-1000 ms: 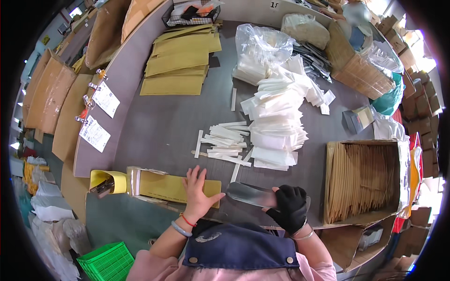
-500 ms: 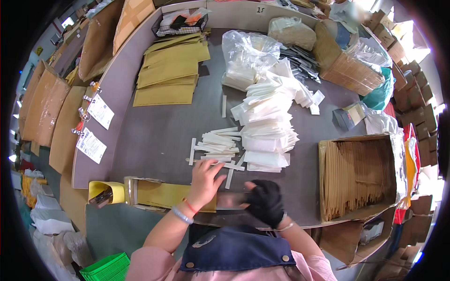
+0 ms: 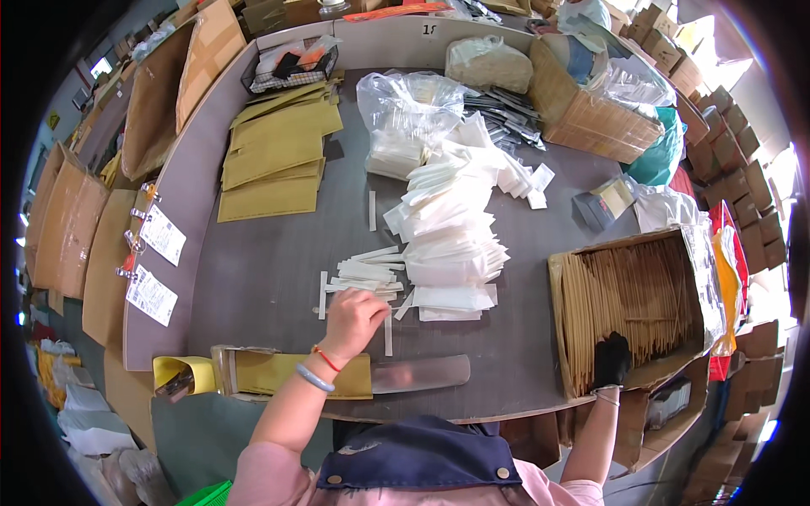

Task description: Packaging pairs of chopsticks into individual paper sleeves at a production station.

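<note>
Black-gloved right hand (image 3: 612,361) inside brown cardboard box (image 3: 665,367), at near end of packed thin tan pieces (image 3: 629,287); finger spread hidden. Bare left hand (image 3: 356,322) half-curled by narrow white paper strips (image 3: 369,271), dark grey desk (image 3: 261,282); can't tell if pinching.

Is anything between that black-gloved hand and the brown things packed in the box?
Nothing visible. The cardboard box is open-topped, and the right hand is over the packed brown items at the near edge; I can't tell whether it grips any.

Stacked cartons (image 3: 753,179), yellow envelopes (image 3: 274,156), a workbench (image 3: 261,278) — a packing workshop.
</note>
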The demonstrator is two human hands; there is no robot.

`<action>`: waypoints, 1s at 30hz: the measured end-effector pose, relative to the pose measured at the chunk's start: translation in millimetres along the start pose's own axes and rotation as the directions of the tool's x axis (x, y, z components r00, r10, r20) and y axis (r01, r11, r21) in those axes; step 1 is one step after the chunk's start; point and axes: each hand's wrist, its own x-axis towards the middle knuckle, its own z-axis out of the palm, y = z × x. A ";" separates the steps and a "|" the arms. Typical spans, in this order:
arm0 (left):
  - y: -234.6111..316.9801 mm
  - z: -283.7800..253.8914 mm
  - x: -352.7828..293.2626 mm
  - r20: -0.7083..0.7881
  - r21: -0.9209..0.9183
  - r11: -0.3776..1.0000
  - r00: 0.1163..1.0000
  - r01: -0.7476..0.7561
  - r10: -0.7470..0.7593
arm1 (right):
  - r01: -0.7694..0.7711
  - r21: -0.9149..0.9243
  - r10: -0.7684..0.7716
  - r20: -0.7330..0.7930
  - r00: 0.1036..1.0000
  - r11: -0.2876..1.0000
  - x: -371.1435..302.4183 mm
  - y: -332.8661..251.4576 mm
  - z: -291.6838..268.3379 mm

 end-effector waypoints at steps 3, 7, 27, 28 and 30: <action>14.4 19.3 22.8 -0.083 -0.230 0.970 0.991 0.083 -0.105 | 0.088 0.082 -0.086 -0.028 0.996 0.993 2.3 -3.3 -1.1; 13.8 52.4 38.7 -0.090 -0.359 0.912 0.966 0.197 -0.244 | 0.004 0.008 -0.004 0.023 1.000 1.000 2.2 -9.0 -3.8; 80.6 -14.0 -66.7 0.326 -0.289 0.833 0.866 0.473 -0.378 | 0.339 0.367 -0.293 -0.177 0.940 0.866 -31.8 -66.8 -27.1; 83.1 -16.2 -71.8 0.244 -0.179 0.924 0.925 0.339 -0.292 | 0.227 0.399 -0.225 -0.053 0.973 0.888 -42.3 -101.1 -32.4; 86.0 -15.1 -79.3 0.132 -0.084 0.971 0.968 0.224 -0.212 | 0.091 0.594 -0.164 0.070 0.984 0.799 -64.8 -138.4 -25.4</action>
